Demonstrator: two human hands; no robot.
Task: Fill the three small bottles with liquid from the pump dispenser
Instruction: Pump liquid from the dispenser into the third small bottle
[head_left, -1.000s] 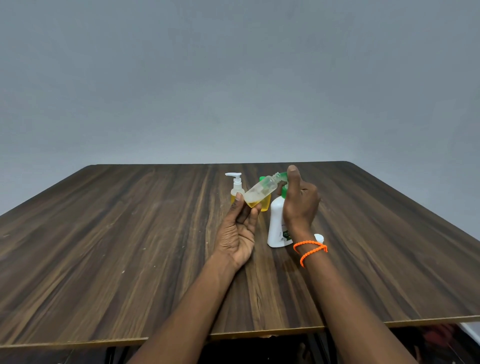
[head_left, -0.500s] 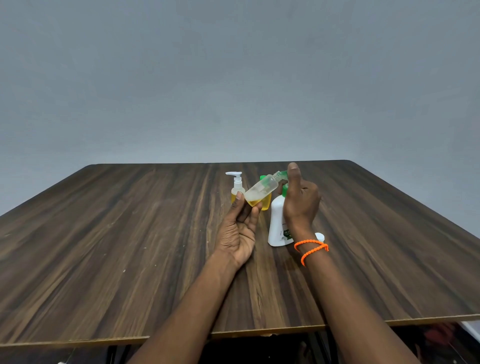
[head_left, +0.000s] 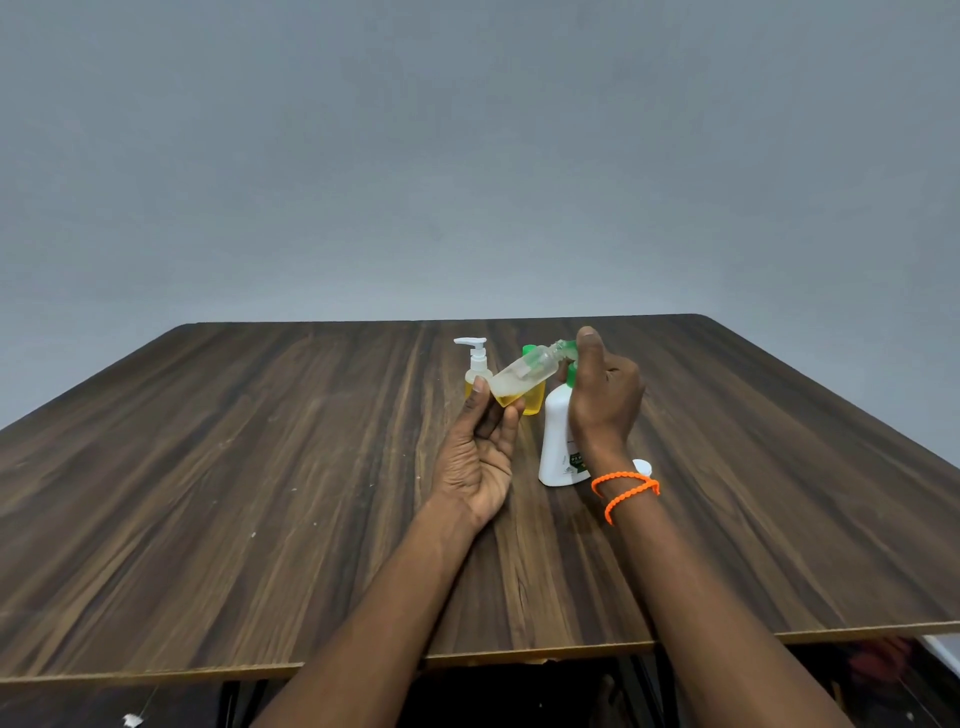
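The left hand (head_left: 480, 457) is pinching a tilted clear bottle (head_left: 524, 375) by its base, fingers curled. The right hand (head_left: 602, 400) is gripping the white pump dispenser (head_left: 558, 441), mid-counter (head_left: 260, 467). Two small bottles (head_left: 478, 366) are standing behind, toward the far edge.

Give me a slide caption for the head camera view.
Left hand tilts a small clear bottle to the white pump dispenser under the right hand.

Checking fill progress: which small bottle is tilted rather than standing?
The clear small bottle gripped by the left hand, holding little yellow liquid; the other two stand upright behind it.
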